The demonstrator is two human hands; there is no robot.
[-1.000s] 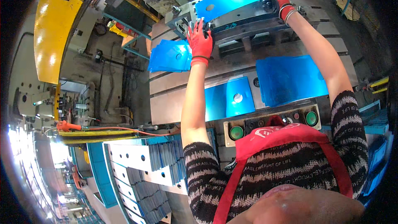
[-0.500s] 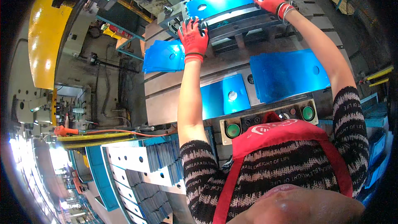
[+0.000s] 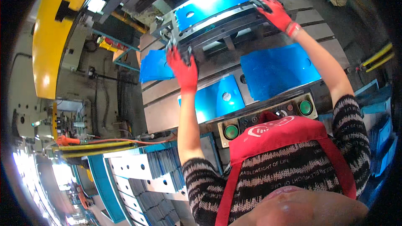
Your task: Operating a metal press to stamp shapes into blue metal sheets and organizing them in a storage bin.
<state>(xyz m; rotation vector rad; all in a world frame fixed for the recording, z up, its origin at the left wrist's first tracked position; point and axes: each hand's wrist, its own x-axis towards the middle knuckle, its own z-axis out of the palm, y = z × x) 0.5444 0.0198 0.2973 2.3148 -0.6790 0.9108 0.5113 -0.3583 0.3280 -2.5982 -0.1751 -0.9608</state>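
Note:
A blue metal sheet [image 3: 209, 7] with two round holes lies on the press die [image 3: 222, 24] at the far side of the machine bed. My left hand [image 3: 183, 69], in a red glove with dark fingertips, hovers in front of the die's left end, fingers spread and nothing held. Beyond the sheet's right end is my right hand [image 3: 274, 13], gloved alike, its fingers stretched out, slightly smeared and apart from the sheet. Beside my left hand lies a small pile of blue sheets [image 3: 154, 66]. Nearer me are a blue sheet with one visible hole [image 3: 215, 99] and a larger stack of blue sheets [image 3: 272, 73].
A control box [image 3: 268, 117] with two green push buttons sits along the bed's near edge. Racked metal plates [image 3: 165, 169] stand at the lower left. A yellow machine part [image 3: 52, 50] rises at the far left, and an orange air gun [image 3: 67, 141] lies below it.
Both hands have come away from the sheet on the die. My left hand has drawn back toward me; my right has left the sheet's right corner. The view has shifted slightly.

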